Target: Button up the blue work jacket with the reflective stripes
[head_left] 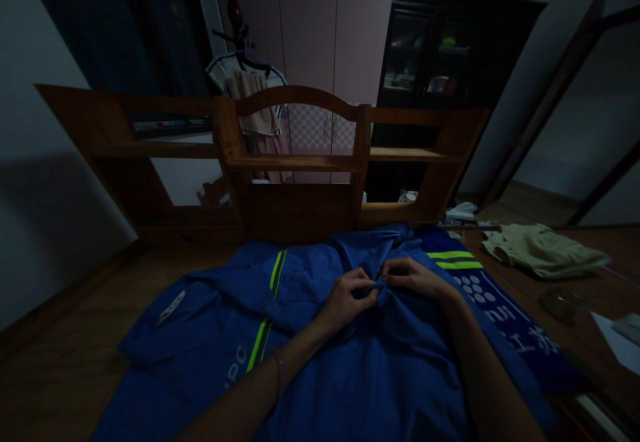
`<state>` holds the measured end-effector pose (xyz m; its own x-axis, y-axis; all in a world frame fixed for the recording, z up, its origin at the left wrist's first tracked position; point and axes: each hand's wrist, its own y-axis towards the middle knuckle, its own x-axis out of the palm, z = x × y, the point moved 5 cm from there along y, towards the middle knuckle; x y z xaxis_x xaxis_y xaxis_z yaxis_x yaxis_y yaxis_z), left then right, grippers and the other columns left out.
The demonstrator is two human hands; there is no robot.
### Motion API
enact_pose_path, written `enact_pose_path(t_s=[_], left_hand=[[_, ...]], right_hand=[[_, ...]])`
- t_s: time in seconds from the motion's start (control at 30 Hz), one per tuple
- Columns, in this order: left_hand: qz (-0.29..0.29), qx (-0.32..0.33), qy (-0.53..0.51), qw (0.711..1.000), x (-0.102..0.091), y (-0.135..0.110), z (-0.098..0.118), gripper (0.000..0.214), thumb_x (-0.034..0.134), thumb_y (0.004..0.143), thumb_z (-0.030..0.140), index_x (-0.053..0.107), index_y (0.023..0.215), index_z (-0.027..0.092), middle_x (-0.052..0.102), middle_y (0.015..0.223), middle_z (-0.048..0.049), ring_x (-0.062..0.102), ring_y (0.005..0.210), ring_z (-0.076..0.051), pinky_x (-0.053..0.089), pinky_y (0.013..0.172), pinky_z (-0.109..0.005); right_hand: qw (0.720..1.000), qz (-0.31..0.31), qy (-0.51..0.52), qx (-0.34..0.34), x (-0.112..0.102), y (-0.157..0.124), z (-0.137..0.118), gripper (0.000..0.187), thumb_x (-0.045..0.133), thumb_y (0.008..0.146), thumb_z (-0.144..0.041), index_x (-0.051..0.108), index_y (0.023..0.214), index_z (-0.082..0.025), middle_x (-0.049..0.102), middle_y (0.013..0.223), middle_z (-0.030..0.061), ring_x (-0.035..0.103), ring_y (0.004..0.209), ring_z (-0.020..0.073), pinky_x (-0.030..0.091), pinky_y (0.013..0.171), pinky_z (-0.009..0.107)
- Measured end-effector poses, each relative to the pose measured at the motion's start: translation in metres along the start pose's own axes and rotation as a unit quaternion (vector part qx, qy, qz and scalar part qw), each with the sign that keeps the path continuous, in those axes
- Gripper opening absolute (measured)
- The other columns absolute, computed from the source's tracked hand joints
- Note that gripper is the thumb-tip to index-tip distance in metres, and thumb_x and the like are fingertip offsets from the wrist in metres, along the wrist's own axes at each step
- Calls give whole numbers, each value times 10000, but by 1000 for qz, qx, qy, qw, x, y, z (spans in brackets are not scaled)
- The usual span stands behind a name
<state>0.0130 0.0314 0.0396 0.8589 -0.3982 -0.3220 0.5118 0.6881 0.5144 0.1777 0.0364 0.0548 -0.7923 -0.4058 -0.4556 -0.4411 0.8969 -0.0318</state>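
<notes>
A blue work jacket (310, 335) with yellow-green reflective stripes lies spread over the desk in front of me. Near its middle, my left hand (350, 295) pinches a gathered fold of the cloth between thumb and fingers. Close beside it on the right, my right hand (413, 277) is closed on the same bunched fold. The fingertips of both hands almost meet there. Whether a button or other small fastener sits between them is too dark to tell. A bracelet circles my left wrist.
A wooden shelf unit (295, 163) stands along the desk's back edge. Right of the jacket lie a dark blue printed cloth (505, 315), a folded pale green garment (543, 249), a small transparent object (563, 303) and white paper (617, 342). Clothes (253, 89) hang on a stand behind.
</notes>
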Motion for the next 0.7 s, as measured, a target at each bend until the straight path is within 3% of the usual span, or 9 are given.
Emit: enact_pose_path(t_s=[0.33, 0.7], left_hand=[[76, -49, 7, 996, 2, 1, -9, 135, 601, 793, 265, 674, 828, 157, 577, 827, -22, 547, 812, -136, 414, 754, -231], [50, -65, -25, 996, -2, 1, -16, 205, 601, 801, 332, 688, 837, 150, 588, 827, -33, 559, 808, -142, 423, 742, -236]], right_hand=[[1000, 20, -14, -15, 0, 7, 8, 267, 594, 792, -406, 606, 828, -141, 587, 773, 7, 519, 715, 137, 389, 643, 222], [998, 36, -42, -23, 2, 7, 7, 295, 579, 804, -428, 611, 844, -138, 608, 790, 15, 545, 741, 151, 409, 672, 233]])
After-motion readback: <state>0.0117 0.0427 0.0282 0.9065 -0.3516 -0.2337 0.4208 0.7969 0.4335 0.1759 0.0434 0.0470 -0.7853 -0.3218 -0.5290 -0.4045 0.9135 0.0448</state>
